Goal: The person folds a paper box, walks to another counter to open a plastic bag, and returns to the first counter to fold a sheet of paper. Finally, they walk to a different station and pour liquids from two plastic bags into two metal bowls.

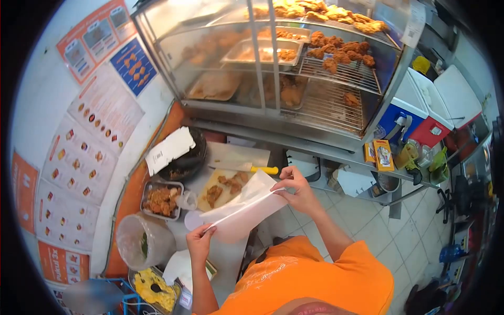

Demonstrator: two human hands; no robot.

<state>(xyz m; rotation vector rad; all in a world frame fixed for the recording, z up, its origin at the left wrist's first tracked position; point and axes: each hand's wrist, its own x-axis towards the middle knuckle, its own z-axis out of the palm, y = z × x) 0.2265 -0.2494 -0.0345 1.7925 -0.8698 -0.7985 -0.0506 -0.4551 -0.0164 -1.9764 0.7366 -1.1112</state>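
A whitish, translucent sheet or bag (244, 212) is stretched between my two hands above the counter's edge. My left hand (200, 240) pinches its lower left corner, and my right hand (295, 190) pinches its upper right end. Behind it, a cutting board (227, 180) carries pieces of fried chicken (214, 195). A knife with a yellow handle (265, 170) lies along the board's far side. Left of the board, a clear container holds more fried chicken (161, 201).
A glass display case (257, 121) with fried chicken stands beyond the counter. A plastic-lined bucket (144, 241) and a tray of yellow food (153, 289) are at the left. Yellow boxes (384, 156) and a red cooler (431, 131) are at the right.
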